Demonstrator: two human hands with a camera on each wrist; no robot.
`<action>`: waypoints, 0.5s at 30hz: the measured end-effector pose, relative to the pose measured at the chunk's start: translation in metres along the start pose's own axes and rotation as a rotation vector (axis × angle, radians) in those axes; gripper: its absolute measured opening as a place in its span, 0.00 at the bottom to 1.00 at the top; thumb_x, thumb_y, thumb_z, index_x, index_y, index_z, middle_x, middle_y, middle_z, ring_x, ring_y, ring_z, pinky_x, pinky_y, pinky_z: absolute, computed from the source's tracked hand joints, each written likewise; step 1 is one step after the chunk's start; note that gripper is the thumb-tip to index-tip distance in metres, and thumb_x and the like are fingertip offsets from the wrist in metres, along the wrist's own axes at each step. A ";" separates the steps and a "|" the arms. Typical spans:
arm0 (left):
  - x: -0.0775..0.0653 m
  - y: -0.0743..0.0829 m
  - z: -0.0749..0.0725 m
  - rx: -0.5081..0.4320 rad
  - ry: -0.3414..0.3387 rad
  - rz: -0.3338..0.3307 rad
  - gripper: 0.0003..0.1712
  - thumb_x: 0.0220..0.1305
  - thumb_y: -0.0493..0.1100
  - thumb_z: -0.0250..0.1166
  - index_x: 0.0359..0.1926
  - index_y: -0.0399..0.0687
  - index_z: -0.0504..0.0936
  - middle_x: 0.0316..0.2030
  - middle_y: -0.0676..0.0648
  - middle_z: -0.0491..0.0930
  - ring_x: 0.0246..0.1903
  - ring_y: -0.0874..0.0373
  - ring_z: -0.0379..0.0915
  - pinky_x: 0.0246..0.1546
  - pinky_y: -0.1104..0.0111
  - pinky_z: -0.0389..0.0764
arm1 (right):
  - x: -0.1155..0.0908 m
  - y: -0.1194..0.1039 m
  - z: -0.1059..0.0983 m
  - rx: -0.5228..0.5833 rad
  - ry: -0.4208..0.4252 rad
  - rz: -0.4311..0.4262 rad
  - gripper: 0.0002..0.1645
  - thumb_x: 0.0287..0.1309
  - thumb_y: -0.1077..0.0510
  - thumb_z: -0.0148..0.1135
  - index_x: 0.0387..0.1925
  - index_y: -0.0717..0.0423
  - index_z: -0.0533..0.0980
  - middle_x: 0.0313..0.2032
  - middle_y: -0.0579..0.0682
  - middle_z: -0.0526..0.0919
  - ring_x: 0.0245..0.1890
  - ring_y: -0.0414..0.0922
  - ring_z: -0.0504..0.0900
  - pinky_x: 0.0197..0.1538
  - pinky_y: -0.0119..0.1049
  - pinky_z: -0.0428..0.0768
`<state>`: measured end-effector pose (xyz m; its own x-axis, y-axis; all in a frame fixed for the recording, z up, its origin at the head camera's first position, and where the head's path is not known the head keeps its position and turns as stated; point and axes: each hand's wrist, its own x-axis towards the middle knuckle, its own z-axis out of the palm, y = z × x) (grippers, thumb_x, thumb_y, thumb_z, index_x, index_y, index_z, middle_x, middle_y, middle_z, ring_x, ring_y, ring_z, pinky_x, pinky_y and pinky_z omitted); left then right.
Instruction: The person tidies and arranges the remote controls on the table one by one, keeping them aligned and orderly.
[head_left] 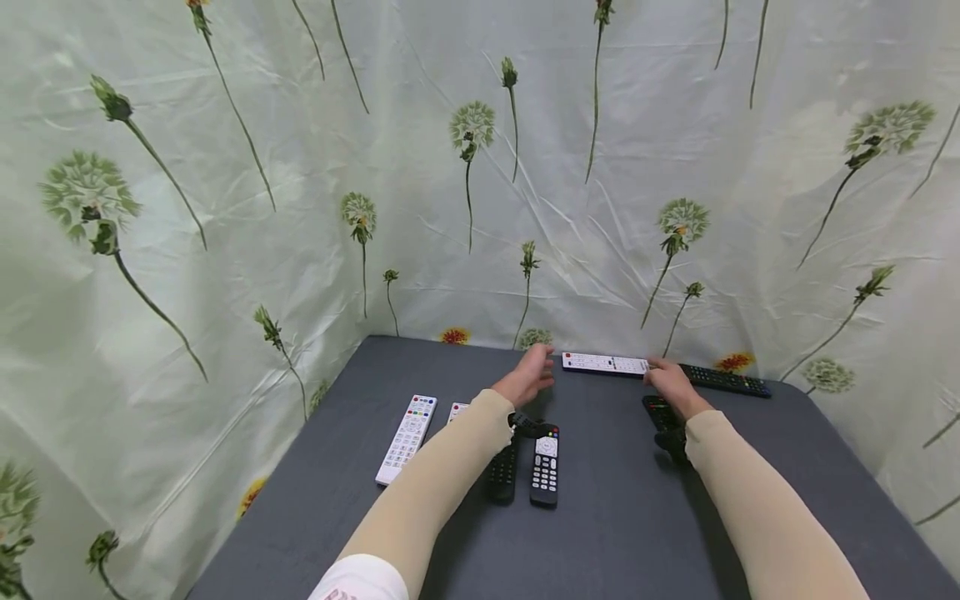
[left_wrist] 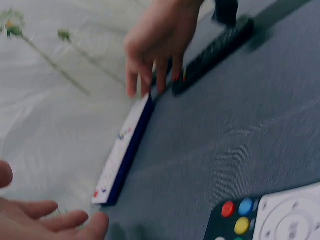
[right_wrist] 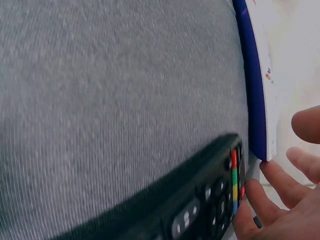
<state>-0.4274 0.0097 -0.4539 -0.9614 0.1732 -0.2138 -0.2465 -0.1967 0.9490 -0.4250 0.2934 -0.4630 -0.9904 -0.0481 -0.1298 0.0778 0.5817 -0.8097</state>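
A white remote control (head_left: 603,363) with dark blue sides lies lengthwise along the back of the grey table. Just off its left end is my left hand (head_left: 529,373), fingers loosely extended and holding nothing. My right hand (head_left: 669,387) is at the opposite end, where a fingertip touches or nearly touches the remote's edge in the right wrist view. Its fingers are spread and grip nothing. Close under that hand lies a black remote (right_wrist: 200,210) with coloured buttons. Another black remote (head_left: 727,380) extends to the right along the back edge, partly behind the right hand.
On the left lie a white remote (head_left: 407,437) and a second white one (head_left: 457,410), mostly hidden by my left forearm. A black remote (head_left: 503,479) and a black-and-white remote (head_left: 545,475) lie nearer the middle. A flowered curtain (head_left: 450,208) hangs behind the table (head_left: 600,533).
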 end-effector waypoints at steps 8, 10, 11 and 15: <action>0.024 -0.009 -0.005 0.024 -0.011 0.022 0.35 0.76 0.49 0.48 0.76 0.36 0.57 0.73 0.30 0.54 0.73 0.38 0.49 0.69 0.48 0.61 | 0.005 -0.009 0.011 -0.038 0.002 -0.040 0.43 0.62 0.63 0.48 0.76 0.70 0.49 0.74 0.72 0.48 0.73 0.69 0.48 0.68 0.64 0.59; 0.026 -0.010 -0.005 0.033 -0.008 0.023 0.36 0.76 0.51 0.48 0.76 0.36 0.56 0.75 0.31 0.52 0.74 0.38 0.46 0.69 0.48 0.60 | 0.007 -0.011 0.015 -0.053 -0.003 -0.042 0.43 0.62 0.63 0.48 0.76 0.69 0.49 0.74 0.72 0.49 0.73 0.69 0.48 0.69 0.63 0.59; 0.028 -0.011 -0.005 0.045 -0.002 0.026 0.35 0.77 0.51 0.48 0.76 0.37 0.57 0.75 0.32 0.51 0.74 0.38 0.46 0.70 0.49 0.60 | 0.008 -0.012 0.015 -0.062 -0.008 -0.043 0.43 0.62 0.63 0.48 0.76 0.69 0.49 0.74 0.72 0.49 0.73 0.69 0.48 0.69 0.63 0.59; 0.031 -0.014 -0.002 0.082 0.018 0.045 0.33 0.78 0.51 0.46 0.75 0.37 0.59 0.76 0.35 0.50 0.74 0.37 0.46 0.70 0.51 0.60 | 0.008 -0.013 0.017 -0.100 -0.022 -0.048 0.43 0.59 0.63 0.50 0.75 0.71 0.53 0.73 0.72 0.54 0.72 0.67 0.54 0.68 0.60 0.61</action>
<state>-0.4536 0.0155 -0.4746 -0.9735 0.1486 -0.1737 -0.1927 -0.1242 0.9734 -0.4323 0.2711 -0.4634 -0.9899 -0.0951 -0.1055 0.0173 0.6564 -0.7542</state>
